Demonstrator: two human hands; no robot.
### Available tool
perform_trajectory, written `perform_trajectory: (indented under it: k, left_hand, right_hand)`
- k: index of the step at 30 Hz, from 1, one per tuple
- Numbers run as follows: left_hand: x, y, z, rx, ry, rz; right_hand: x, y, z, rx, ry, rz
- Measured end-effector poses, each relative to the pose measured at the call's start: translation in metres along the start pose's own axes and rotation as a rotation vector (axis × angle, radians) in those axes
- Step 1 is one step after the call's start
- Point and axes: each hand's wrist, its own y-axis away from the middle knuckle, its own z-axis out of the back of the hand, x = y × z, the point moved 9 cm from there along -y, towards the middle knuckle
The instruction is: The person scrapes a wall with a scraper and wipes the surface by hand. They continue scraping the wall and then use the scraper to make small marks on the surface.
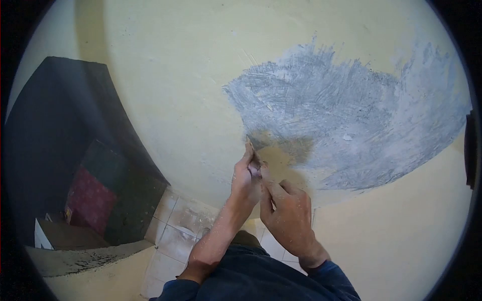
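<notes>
Both hands are close together in front of the cream wall [170, 90], just below the left end of a rough grey-white scraped patch [321, 95]. My left hand [247, 173] is closed, with its fingertips near the wall around something small that I cannot make out. Beside it on the right, my right hand [288, 210] is closed too, its thumb and index finger reaching to the left palm; what they grip is hidden. Pale dust covers the fingers and the left forearm.
A dark recess [50, 120] at the left holds a red and green panel [93, 200] and a box-like object [70, 235]. Tiled floor [175, 231] with pale dust lies below. A dark object [470, 150] stands at the right edge.
</notes>
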Motion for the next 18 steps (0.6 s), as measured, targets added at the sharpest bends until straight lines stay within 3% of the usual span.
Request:
perform_trajectory:
  k: [2, 5, 11, 14, 18]
  left_hand:
    - [-0.003, 0.004, 0.0, -0.022, -0.022, 0.005]
    - [0.008, -0.018, 0.024, 0.128, -0.028, -0.011]
    - [-0.001, -0.008, 0.009, -0.058, -0.005, -0.05]
    - [-0.014, -0.027, 0.023, 0.092, 0.179, -0.117]
    - [-0.009, -0.008, 0.016, 0.041, -0.059, -0.05]
  right_hand:
    - [0.001, 0.0, -0.001, 0.032, 0.029, 0.0]
    - [0.001, -0.006, 0.002, 0.034, 0.058, 0.008]
    - [-0.007, -0.01, 0.002, 0.005, 0.021, 0.034]
    - [-0.005, -0.009, -0.011, -0.064, 0.058, 0.1]
    - [-0.001, 0.001, 0.005, -0.101, -0.017, 0.057]
